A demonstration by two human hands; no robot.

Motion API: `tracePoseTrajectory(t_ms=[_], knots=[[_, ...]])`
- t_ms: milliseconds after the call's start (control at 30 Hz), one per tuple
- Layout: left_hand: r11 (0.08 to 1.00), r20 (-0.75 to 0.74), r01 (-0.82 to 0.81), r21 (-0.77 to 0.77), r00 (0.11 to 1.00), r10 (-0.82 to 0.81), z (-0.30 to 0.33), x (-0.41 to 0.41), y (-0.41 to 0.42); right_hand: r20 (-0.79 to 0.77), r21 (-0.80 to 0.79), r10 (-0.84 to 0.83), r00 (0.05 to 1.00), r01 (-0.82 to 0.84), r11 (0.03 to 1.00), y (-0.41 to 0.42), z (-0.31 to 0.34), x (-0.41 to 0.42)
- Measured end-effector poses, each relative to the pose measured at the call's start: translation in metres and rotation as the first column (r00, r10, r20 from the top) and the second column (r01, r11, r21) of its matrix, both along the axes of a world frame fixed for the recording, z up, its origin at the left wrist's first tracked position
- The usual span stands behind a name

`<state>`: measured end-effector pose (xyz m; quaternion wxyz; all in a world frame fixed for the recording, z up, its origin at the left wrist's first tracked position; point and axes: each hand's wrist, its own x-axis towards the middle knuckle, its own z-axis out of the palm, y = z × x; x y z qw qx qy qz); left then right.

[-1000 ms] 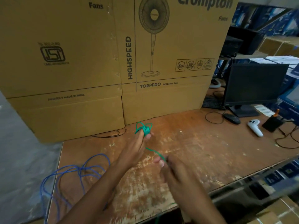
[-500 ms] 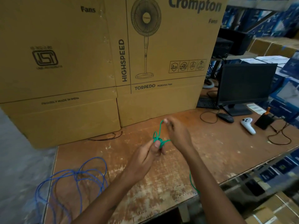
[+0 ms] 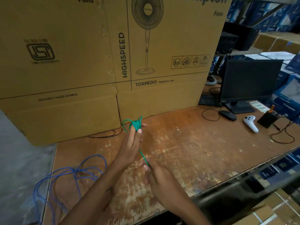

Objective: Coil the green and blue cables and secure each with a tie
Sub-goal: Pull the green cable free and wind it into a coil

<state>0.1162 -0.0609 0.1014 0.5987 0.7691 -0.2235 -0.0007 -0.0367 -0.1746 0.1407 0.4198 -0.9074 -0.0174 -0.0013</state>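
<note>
The right hand has come back down from up by the left hand and now pinches the loose green cable, so one more loop is on the bundle the left hand grips. The blue cable lies loose on the table; its ends are cut off, and I cannot tell if the thin black strip is a tie.

Green cable, blue cable. Table brown w/ pale worn patches. Boxes tan cardboard w/ black print. Monitor & mouse black. Controller white.
</note>
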Motion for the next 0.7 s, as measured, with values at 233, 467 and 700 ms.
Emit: tracePoseTrajectory(t_ms=[233, 467, 700], knots=[[0.979, -0.076, 0.146, 0.143, 0.988, -0.136, -0.006, -0.021, 0.004, 0.273, -0.384, -0.101, 0.957, 0.205, 0.900, -0.040, 0.062, 0.039], [0.966, -0.120, 0.251, -0.065, 0.959, -0.257, 0.015, -0.043, -0.005, 0.356, -0.038, -0.163, 0.920, 0.188, 0.981, -0.091, -0.003, 0.124], [0.959, -0.140, 0.142, -0.245, 0.974, -0.181, 0.030, -0.025, -0.007, 0.119, 0.202, -0.114, 0.986, 0.089, 0.975, -0.021, -0.067, 0.062]])
